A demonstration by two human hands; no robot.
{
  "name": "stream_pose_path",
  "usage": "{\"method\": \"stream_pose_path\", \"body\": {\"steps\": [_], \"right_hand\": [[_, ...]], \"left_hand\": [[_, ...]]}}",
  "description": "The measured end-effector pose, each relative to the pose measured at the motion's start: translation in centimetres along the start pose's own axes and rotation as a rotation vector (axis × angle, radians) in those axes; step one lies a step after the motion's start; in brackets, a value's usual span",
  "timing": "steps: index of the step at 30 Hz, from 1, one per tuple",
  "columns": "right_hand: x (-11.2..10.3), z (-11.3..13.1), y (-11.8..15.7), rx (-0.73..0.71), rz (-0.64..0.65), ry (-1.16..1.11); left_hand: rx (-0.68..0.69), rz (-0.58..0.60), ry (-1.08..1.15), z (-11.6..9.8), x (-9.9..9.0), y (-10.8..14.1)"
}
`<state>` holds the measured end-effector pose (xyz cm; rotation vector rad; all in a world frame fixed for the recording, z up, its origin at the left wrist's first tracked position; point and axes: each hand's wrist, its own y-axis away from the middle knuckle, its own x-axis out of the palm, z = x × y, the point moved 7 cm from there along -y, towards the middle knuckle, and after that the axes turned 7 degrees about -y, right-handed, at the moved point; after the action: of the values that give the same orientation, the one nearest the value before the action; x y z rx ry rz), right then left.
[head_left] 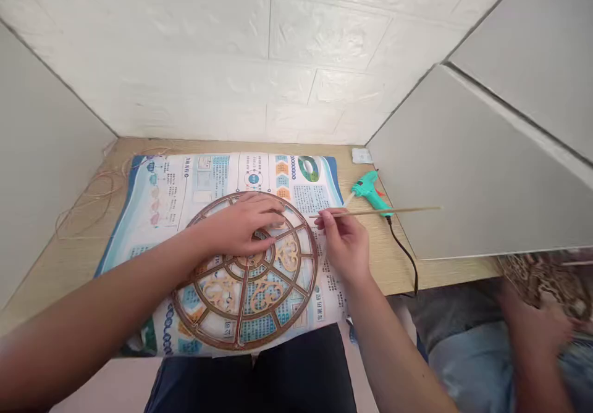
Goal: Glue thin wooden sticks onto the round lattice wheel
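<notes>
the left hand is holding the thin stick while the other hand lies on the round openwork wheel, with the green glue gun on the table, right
The hands are swapped: in the head view, the right hand holds the thin stick, and the left hand lies on the round openwork wheel. The green glue gun is on the table, as you say.

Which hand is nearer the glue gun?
Right. The right hand, holding a stick, is just left of the glue gun, nearer the wearer; the left hand is farther left, on the round lattice.
</notes>
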<state>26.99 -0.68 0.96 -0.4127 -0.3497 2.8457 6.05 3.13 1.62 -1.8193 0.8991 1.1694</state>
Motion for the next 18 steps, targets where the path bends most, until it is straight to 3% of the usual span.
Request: {"method": "stream_pose_path", "body": {"steps": [10, 18], "right_hand": [[1.0, 0.2, 0.0, -0.025, 0.139, 0.066], [0.9, 0.6, 0.1, -0.047, 0.114, 0.058]], "left_hand": [[-0.022, 0.019, 0.019, -0.1, 0.0, -0.1], [-0.016, 0.013, 0.045, -0.1, -0.2, -0.2]]}}
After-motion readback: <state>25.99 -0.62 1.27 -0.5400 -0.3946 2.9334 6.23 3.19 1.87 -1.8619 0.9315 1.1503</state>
